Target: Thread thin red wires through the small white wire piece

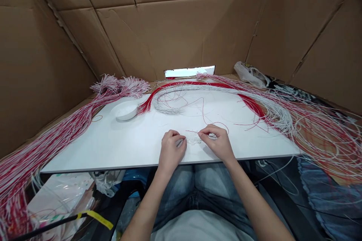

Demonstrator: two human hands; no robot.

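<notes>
On the white board (113,147) my left hand (172,150) and my right hand (216,143) sit close together at the front edge. Between them lies a small white knotted lacy piece (194,139). My left fingertips pinch a pale strand at its left end, though the exact grip is partly hidden. My right thumb and forefinger hold near its right side, where a thin red wire (215,123) loops up past the knuckles. A white bowl (126,110) stands at the left of the board.
Long red-and-white wire bundles (56,143) spill off the left side, and more wires (319,131) spread right. A red and white coil (181,98) arcs across the board's back. Cardboard walls (175,26) surround it; a plastic bag (250,74) lies back right.
</notes>
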